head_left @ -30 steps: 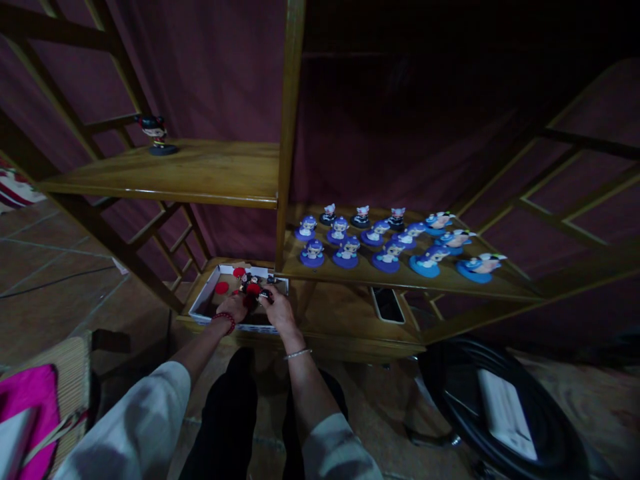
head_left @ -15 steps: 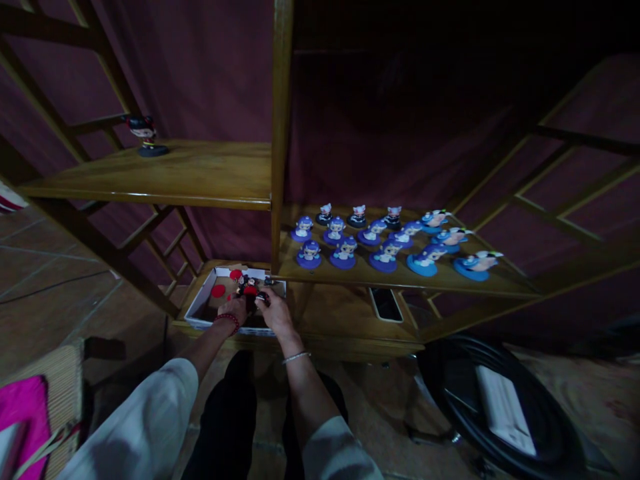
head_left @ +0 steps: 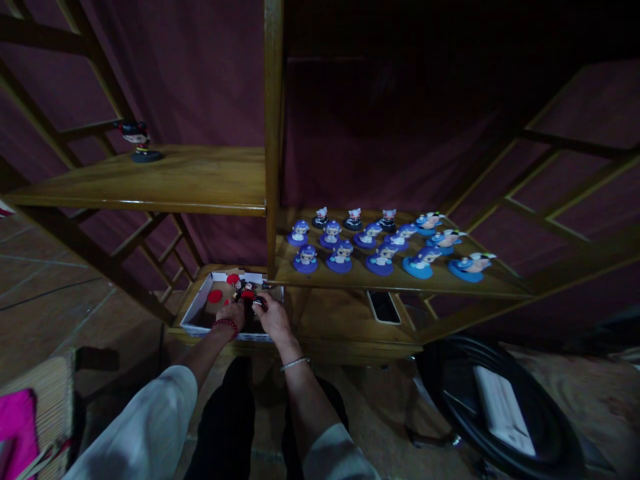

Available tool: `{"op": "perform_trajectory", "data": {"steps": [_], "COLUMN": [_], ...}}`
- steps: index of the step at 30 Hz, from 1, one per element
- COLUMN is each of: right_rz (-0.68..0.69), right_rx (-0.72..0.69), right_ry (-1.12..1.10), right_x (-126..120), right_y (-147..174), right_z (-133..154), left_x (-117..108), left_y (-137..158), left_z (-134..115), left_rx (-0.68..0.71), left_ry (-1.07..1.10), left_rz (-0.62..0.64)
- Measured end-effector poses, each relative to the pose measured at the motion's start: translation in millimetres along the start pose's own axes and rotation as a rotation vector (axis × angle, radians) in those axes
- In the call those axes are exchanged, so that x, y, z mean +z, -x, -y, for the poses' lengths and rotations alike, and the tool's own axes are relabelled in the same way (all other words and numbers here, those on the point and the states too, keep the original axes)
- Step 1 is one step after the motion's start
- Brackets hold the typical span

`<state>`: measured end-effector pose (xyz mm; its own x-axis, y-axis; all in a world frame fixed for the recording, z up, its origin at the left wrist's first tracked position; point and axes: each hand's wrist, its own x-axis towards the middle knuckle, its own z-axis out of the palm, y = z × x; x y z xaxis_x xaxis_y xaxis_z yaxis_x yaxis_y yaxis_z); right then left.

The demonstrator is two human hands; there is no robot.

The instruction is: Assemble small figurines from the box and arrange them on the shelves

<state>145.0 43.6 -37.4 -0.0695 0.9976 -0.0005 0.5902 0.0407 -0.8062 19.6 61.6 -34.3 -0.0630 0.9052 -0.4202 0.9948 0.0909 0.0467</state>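
A shallow white cardboard box [head_left: 193,310] sits on the lowest wooden shelf, holding small red and black figurine parts [head_left: 246,288] and red discs [head_left: 215,296]. My right hand [head_left: 275,319] pinches a small dark figurine piece [head_left: 259,302] over the right half of the box. Its exact shape is too small and dim to read. Just left of it, my left hand [head_left: 231,314] reaches into the box with curled fingers, their tips partly hidden; whatever they hold cannot be made out.
Rows of purple, blue and black-based figurines [head_left: 341,255] stand on the shelf at right. A black-haired figurine [head_left: 139,141] is on the upper left shelf. One phone [head_left: 384,307] lies on the lowest shelf. A black round stool [head_left: 455,373] bears a white packet [head_left: 503,407].
My right hand, with the small dark piece, has drawn slightly away from my left hand. The whole view has shifted a little.
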Motion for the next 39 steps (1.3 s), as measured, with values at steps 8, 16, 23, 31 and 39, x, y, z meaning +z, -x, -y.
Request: {"op": "perform_trajectory", "data": {"steps": [8, 16, 23, 31, 39], "right_rz": [-0.001, 0.009, 0.009, 0.004, -0.002], "right_rx": [-0.010, 0.003, 0.018, 0.008, -0.022], "right_ry": [-0.024, -0.037, -0.026, -0.028, -0.048], "right_x": [3.3, 0.3, 1.3, 1.5, 2.9], "right_y": [-3.0, -1.3, -1.9, -2.1, -2.0], "right_z": [0.3, 5.1, 4.1, 5.0, 3.5], "left_x": [1.5, 1.6, 1.9, 4.4, 4.2], "left_y": [-1.2, -0.4, 1.6, -0.9, -0.1], "left_z": [0.1, 0.7, 1.9, 4.0, 3.0], "left_rx": [0.008, 0.007, 0.020, 0.039, 0.053], "left_ry": [0.025, 0.022, 0.017, 0.050, 0.086], "left_rz": [0.001, -0.025, -0.056, -0.134, -0.143]}}
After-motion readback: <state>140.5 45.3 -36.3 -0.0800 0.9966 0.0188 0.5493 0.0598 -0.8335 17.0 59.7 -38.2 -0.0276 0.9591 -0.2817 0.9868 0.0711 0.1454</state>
